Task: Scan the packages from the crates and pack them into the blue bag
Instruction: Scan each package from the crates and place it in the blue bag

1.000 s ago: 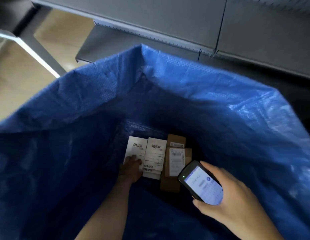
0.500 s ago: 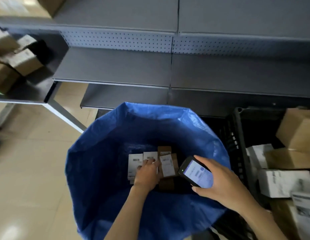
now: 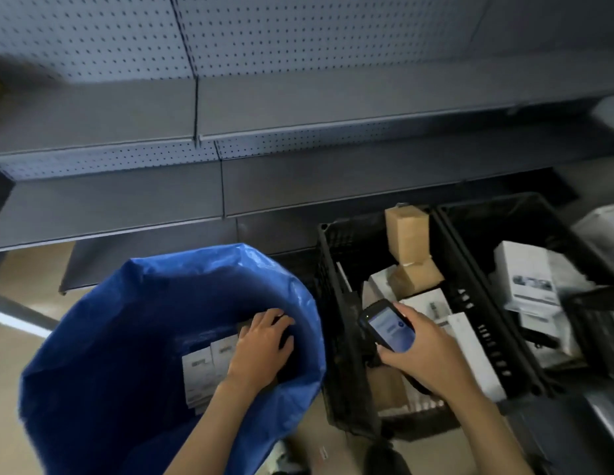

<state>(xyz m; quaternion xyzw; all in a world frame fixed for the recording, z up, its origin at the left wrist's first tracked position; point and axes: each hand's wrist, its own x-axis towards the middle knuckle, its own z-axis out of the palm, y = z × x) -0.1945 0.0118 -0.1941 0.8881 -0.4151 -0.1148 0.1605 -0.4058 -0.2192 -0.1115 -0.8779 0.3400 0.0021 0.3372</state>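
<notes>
The blue bag (image 3: 127, 337) stands open at lower left, with white-labelled packages (image 3: 204, 371) lying at its bottom. My left hand (image 3: 261, 347) is inside the bag above those packages, fingers spread and holding nothing that I can see. My right hand (image 3: 425, 354) grips a black handheld scanner (image 3: 388, 325) with a lit screen, held over the near black crate (image 3: 333, 303). That crate holds brown boxes (image 3: 406, 234) and white packages (image 3: 432, 305). A second black crate (image 3: 477, 214) to the right holds white packages (image 3: 525, 272).
Grey metal shelves (image 3: 298, 186) with perforated back panels run behind the bag and crates. Beige floor (image 3: 24, 269) shows at the left. A grey surface (image 3: 600, 416) lies at the lower right beside the crates.
The view has lifted and swung right, bringing both crates into sight. My left hand has risen from the packages in the bag. My right hand with the scanner has moved right, over the near crate.
</notes>
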